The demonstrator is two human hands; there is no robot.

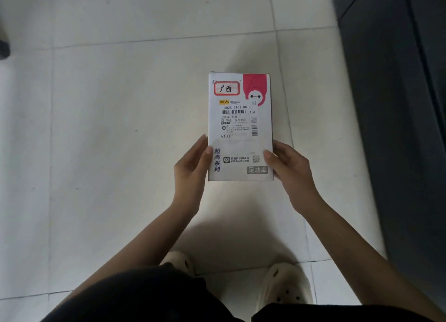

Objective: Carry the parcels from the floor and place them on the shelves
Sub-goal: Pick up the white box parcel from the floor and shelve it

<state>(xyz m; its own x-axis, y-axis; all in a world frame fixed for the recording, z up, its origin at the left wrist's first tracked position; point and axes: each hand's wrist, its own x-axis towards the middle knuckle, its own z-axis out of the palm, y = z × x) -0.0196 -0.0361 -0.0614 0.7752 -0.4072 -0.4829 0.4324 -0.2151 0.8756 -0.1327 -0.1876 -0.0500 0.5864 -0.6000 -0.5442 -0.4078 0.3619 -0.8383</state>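
Note:
A white box parcel (240,126) with a shipping label, barcodes, a red-bordered handwritten sticker and a pink corner patch is held flat above the floor. My left hand (191,170) grips its near left edge, thumb on the top face. My right hand (289,172) grips the near right edge the same way. Both forearms reach forward from the bottom of the view. No shelf is visible.
Pale tiled floor (120,128) spreads below. A dark grey surface (398,104) runs along the right side. My feet in cream clogs (286,285) stand under the parcel. A dark object (4,49) shows at the left edge.

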